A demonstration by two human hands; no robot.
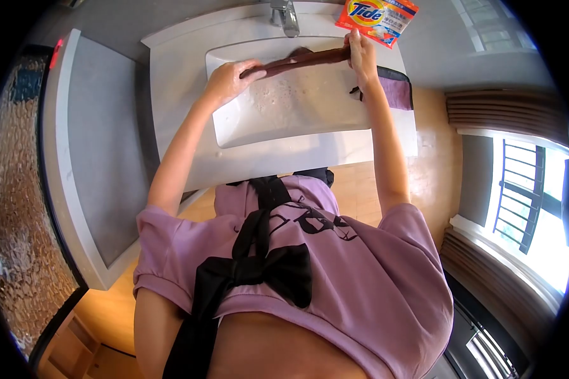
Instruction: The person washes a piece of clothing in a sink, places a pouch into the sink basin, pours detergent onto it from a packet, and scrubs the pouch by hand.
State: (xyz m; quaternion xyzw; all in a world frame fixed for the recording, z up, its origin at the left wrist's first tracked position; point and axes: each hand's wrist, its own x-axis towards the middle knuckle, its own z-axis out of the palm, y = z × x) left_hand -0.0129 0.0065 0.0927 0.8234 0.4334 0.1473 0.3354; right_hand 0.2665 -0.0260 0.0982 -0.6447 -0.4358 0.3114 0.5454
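Note:
A dark brown cloth is stretched in a narrow band above the sink basin. Its left end is in my left hand, with the fingers closed round it. At the other end, my right hand grips the cloth near the basin's right side. Behind the band a small dark bunch shows, and I cannot tell whether it belongs to the same cloth. Small bubbles and a little suds lie on the basin floor below.
A chrome faucet stands at the back of the white counter. An orange Tide packet lies at the back right corner. Right of the basin, a purple cloth with black edging hangs over the counter. A grey partition stands left.

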